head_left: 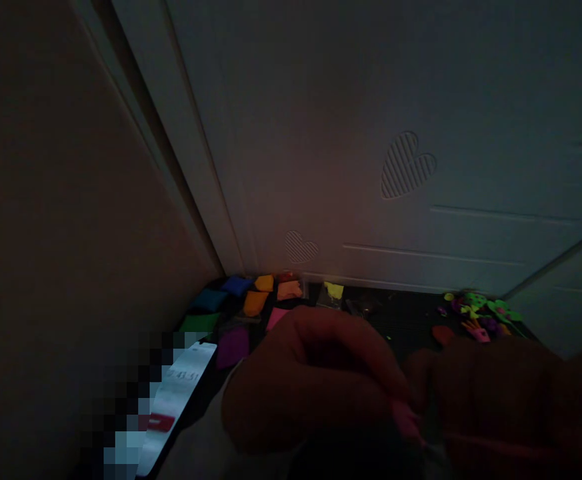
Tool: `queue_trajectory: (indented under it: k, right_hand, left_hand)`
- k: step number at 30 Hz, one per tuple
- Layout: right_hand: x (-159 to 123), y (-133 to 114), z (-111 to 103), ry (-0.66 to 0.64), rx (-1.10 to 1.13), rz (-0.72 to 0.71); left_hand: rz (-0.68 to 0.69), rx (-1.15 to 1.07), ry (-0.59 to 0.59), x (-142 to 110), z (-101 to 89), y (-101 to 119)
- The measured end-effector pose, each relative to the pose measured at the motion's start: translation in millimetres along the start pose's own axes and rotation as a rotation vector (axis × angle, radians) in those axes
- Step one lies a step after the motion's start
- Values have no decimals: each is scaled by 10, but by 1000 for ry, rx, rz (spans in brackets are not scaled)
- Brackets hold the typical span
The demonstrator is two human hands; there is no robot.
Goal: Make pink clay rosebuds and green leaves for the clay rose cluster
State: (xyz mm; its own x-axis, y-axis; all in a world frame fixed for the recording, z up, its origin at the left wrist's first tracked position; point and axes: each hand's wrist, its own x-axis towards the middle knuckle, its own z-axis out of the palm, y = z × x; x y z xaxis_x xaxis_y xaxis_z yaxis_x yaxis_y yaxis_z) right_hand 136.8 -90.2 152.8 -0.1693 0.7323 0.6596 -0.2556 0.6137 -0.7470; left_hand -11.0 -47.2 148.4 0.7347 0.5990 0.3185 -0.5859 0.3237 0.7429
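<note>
In the dim light my left hand (315, 390) is closed, thumb and forefinger pinching a small pink piece of what looks like modelling clay (407, 421). Close against its fingertips is my right hand (501, 400), with the fingers curled in. A thin, faint pinkish strip (495, 445) shows under the right fingers; darkness hides what it is. Just beyond the left hand lie a pink packet (275, 319) and a purple packet (233, 347). Past the right hand, a reddish flat piece (441, 335) rests on the dark surface.
Clay packets in blue (237, 287), green (199, 325), orange (255, 303) and yellow (333, 291) line the back left. Small colourful shaped pieces (485, 313) cluster at the right. A lit phone (178, 400) leans at the left. A white panel with hearts (321, 133) stands behind.
</note>
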Motion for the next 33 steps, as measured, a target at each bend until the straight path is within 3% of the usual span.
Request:
queue_trajectory:
  k: [1, 4, 9, 20, 22, 24, 27, 33]
  right_hand:
    - [30, -8, -6, -8, 52, -81]
    - [97, -28, -66, -223, 104, -136]
    - [100, -22, -135, -240, 66, -158]
    - [83, -24, -163, -240, -11, 12]
    - [96, -12, -111, -194, 1, -59]
    - [102, -1, -16, -47, 8, -194]
    - [100, -7, 126, 175, -11, -276]
    - [80, -42, 104, 148, 72, -123]
  left_hand:
    - [-9, 1, 13, 3, 1, 0]
    - [-19, 17, 41, 2, -1, 5]
    - [-3, 33, 30, -15, -12, -3]
    - [-52, 102, 50, -24, -2, 36]
    - [-68, 100, 70, -26, 7, 48]
    - [-86, 90, 94, -22, 18, 61]
    - [-106, 56, 103, -10, 26, 66]
    - [-53, -33, 29, 15, -2, 13]
